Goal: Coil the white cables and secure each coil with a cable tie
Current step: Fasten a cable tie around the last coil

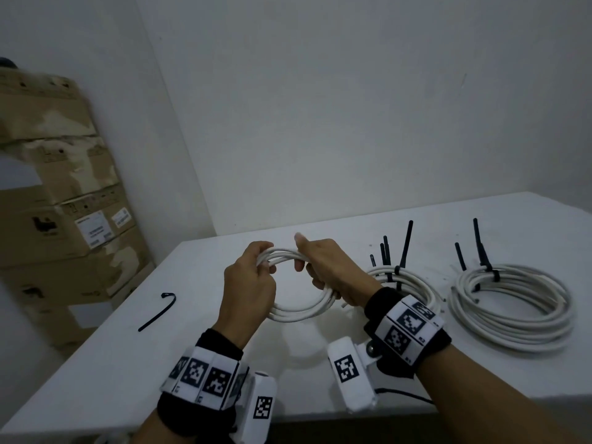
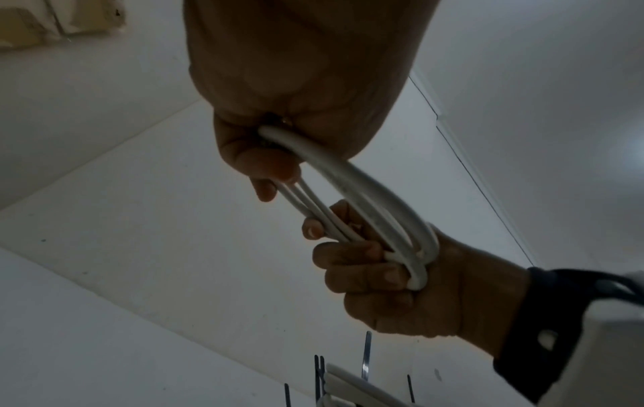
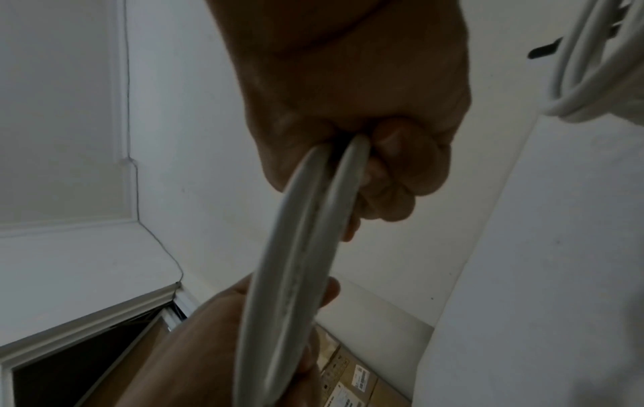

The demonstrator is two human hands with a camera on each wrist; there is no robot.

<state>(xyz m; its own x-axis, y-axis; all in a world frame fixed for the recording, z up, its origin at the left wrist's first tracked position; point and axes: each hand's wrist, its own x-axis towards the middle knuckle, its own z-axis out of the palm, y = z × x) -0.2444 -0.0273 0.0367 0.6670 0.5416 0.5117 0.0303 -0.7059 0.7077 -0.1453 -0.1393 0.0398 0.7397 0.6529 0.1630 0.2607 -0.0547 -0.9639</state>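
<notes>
Item: white cable coil (image 1: 298, 310), held above table (image 1: 128, 363) centre; left hand (image 1: 250, 283) & right hand (image 1: 333, 270) both grip it. Step: coiling done, untied. Next: fetch loose tie (image 1: 157, 312), near left.

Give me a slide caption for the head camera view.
Both hands hold a white cable coil above the table, untied.

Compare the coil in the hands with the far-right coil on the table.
The held coil is gripped by the left hand and right hand; the far-right coil lies flat on the table. The held coil shows no tie; the far-right coil carries black cable ties. Both are white.
</notes>
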